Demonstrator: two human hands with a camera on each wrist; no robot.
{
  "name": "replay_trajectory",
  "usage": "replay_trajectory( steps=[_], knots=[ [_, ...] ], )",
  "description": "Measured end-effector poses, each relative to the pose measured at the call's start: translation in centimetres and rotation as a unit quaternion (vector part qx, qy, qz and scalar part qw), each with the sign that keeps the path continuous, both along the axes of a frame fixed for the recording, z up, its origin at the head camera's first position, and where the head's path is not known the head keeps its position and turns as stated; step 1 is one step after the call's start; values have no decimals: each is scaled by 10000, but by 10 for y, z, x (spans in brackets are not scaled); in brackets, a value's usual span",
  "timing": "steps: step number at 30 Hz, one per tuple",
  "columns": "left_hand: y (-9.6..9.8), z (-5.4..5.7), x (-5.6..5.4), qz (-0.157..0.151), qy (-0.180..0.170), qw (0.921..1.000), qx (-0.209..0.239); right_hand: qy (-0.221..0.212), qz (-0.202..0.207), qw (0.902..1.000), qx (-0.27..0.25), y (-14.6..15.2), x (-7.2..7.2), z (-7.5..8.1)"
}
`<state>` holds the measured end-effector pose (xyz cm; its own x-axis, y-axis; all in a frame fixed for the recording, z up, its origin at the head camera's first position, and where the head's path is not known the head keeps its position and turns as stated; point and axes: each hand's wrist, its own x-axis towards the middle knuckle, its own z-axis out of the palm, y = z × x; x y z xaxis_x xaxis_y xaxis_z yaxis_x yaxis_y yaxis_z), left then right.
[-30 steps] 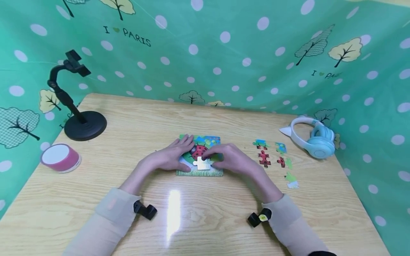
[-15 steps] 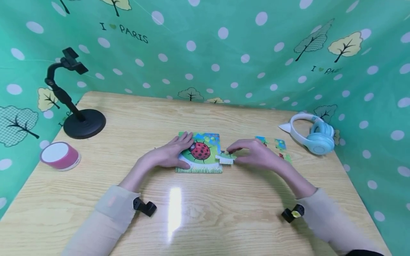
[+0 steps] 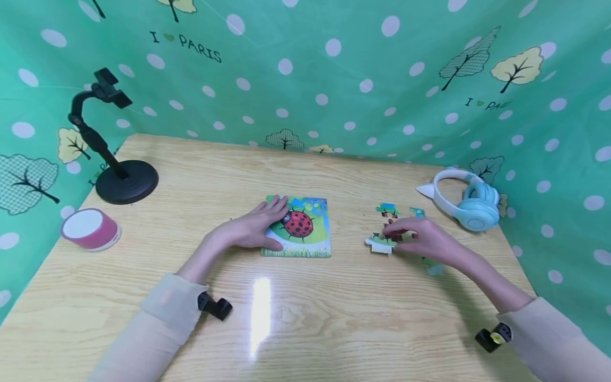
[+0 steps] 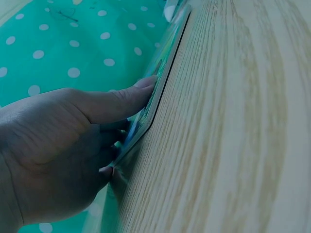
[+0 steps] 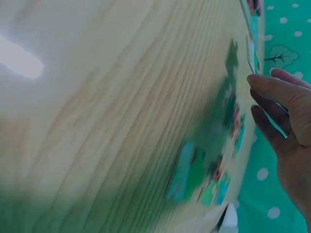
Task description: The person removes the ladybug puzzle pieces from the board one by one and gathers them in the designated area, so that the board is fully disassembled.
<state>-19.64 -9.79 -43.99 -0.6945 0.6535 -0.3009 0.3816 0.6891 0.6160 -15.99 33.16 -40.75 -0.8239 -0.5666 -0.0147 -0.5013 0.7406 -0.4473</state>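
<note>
Here I am at the pale wood-grain table (image 3: 305,318), both hands busy! My left hand (image 3: 250,228) lies over the left part of the square, thin picture board printed with a red, black-spotted ladybird (image 3: 307,241), fingers straight and apart, pressing rather than gripping. And over on the right, my right hand (image 3: 427,240) has thumb and fingertips together, pinching the flat green-and-white jigsaw piece with knobbed edges (image 3: 382,247), held clear of the tabletop in the right wrist view, well apart from the board and right in among the loose ones!

Look at those loose ones: the blue-and-green piece with a brown tree trunk (image 3: 387,207) lies beyond my fingers, the small blue-and-green piece (image 3: 418,212) sits near the white-and-pale-blue headphones (image 3: 479,217), and the green piece with a pale edge (image 3: 433,266) shows on the near side of my hand. Red bits peek out too, partly covered by my fingers, so I can't count the lot

So, the score? The ladybird on the board looks whole while red parts lie loose, so I judge it a printed base. No piece sits on its visible part; fitting looks unstarted, with every piece I see left to place
</note>
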Motion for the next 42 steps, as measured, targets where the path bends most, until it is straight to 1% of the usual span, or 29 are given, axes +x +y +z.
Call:
replay_trajectory(
  steps=[5,9,14,24,35,39,42],
  knots=[
    [0,2,0,-17,17,10000,33,1,-61,9997,219,16,11,-1],
    [0,1,0,-23,16,10000,15,146,9,9992,364,24,18,-3],
    [0,0,-1,-31,20,10000,44,417,137,9986,311,31,23,-6],
    [-1,1,-1,-18,-6,10000,29,832,326,9955,316,32,24,-11],
    [-1,2,-2,-14,-21,10000,52,699,214,9965,406,36,23,-12],
    [-1,0,-1,-7,-28,10000,72,572,142,9977,323,38,21,-10],
    [-2,-1,-1,-12,-37,9999,136,616,64,9979,206,37,16,-9]
  ],
)
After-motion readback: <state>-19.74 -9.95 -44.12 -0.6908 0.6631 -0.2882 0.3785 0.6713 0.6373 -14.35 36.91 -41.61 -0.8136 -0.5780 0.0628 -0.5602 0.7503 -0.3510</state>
